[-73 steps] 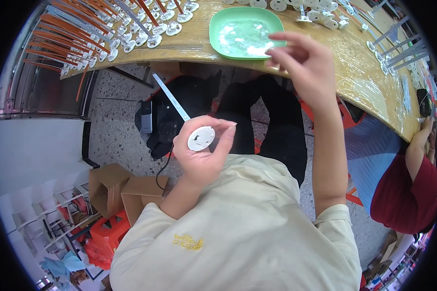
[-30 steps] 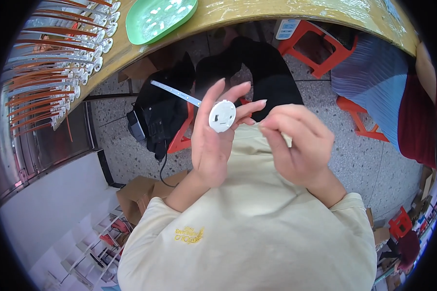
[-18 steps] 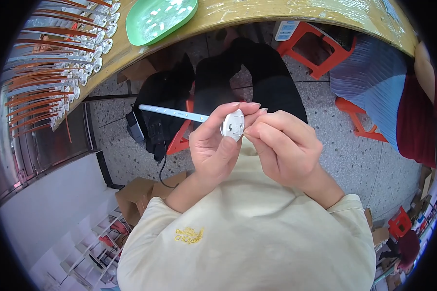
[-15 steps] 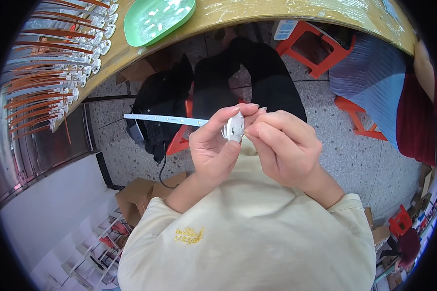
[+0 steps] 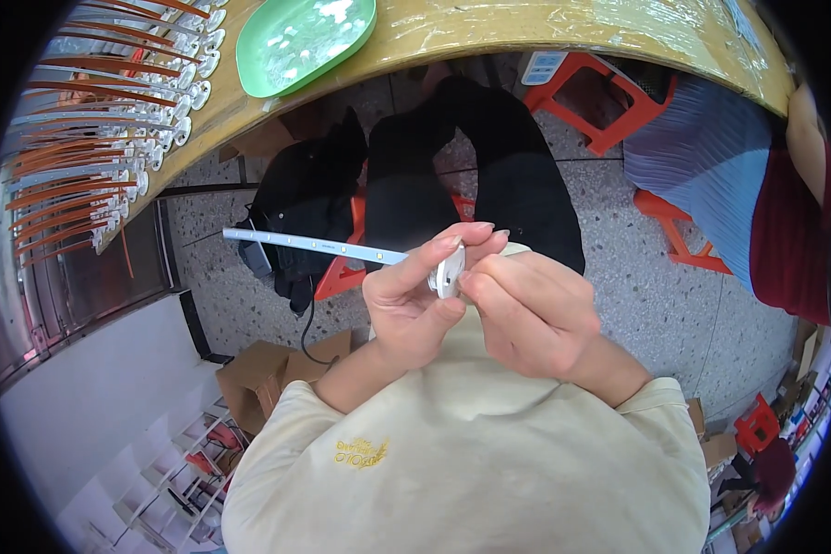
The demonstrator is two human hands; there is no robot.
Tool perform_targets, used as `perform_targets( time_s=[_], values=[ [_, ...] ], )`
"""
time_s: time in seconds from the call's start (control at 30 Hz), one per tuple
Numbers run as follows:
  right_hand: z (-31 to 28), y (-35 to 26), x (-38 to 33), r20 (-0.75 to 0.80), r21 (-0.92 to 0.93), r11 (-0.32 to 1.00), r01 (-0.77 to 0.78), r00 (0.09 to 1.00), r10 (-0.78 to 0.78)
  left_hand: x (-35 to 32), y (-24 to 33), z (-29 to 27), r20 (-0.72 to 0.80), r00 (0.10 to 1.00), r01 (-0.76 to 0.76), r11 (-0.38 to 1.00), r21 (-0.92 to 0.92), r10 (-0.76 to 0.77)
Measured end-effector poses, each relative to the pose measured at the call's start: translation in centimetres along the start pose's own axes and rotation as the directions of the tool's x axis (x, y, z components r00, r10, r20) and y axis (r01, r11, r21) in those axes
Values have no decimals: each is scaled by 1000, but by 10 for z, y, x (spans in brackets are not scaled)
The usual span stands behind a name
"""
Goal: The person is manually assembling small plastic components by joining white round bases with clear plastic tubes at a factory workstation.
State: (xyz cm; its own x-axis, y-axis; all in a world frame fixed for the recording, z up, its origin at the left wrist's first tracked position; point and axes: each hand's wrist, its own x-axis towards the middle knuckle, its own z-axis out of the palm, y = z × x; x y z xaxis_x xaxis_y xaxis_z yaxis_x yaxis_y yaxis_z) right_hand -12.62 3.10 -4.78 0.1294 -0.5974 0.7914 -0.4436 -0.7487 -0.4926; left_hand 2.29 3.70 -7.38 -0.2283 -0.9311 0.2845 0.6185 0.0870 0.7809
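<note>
Between the thumb and fingers of my left hand [image 5: 408, 300] is a small round white plastic piece [image 5: 447, 273], turned nearly edge-on. From it a thin, pale blue strip with small square LEDs [image 5: 316, 245] runs out to the left past my fingers. My right hand [image 5: 537, 309] is closed, its thumb and fingertips pinched against the right face of the round piece. Whatever those fingertips hold is hidden or too small to make out. Both hands are in front of my chest, short of the table.
A green tray [image 5: 367, 39] with small white pieces sits on the wooden table [image 5: 489, 26]. Rows of orange and pale strips with round white ends [image 5: 111, 138] line its left side. Red stools [image 5: 593, 138], a cardboard box [image 5: 249, 374] and a person in a blue skirt [image 5: 702, 166] are around.
Both hands have dropped slightly toward my chest. The round piece has turned more edge-on, and my right fingertips press closer against it. The strip has swung with it.
</note>
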Motion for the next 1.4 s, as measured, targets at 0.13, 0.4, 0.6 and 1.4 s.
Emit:
perform_targets(
  time_s=[0.13,0.4,0.6,1.4],
  values=[
    [-9,19,13,87,224,973,-60,995,42,14,5,-10,127,991,22,993,115,-37],
    [-12,23,21,92,358,929,-93,994,64,6,10,-15,209,972,90,992,88,-107],
    [-11,23,23,146,440,886,-145,985,89,0,10,-21,278,959,22,994,104,-50],
    [1,13,17,-4,462,887,-9,1000,12,-8,23,-16,228,964,107,985,138,-137]
  ],
)
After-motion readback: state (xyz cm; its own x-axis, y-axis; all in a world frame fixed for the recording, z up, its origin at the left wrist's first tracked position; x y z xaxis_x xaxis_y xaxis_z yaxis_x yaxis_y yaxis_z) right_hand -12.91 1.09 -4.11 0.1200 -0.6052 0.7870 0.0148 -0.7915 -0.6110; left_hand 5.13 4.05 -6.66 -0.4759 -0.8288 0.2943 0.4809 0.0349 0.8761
